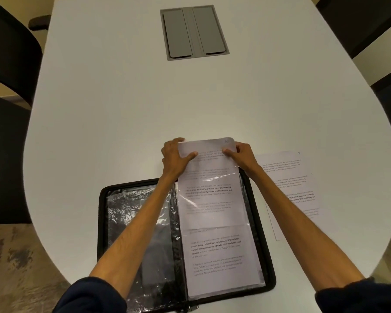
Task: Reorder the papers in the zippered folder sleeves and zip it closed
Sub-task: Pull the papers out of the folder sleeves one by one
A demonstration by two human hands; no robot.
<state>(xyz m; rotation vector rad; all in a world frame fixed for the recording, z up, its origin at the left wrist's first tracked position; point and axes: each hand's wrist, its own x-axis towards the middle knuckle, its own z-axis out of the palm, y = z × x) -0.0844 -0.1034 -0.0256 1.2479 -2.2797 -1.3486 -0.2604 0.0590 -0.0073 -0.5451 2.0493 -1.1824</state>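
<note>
Two hands, left hand point(176, 158) and right hand point(242, 155), equally near, pinch the far corners of the printed sheet point(210, 159), whose long axis runs straight away from the person, near half lodged in the right-hand clear sleeve point(212, 199) of the open zippered folder point(270, 274).

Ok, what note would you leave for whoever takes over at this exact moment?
Left hand and right hand each grip a top corner of one printed sheet.
It sticks halfway out of a right-side sleeve of the zippered folder, open on the table.
A loose page lies right of the folder.
Done: folder unzipped, page out.
Left: seat this sheet, file the loose page, zip shut.
</note>
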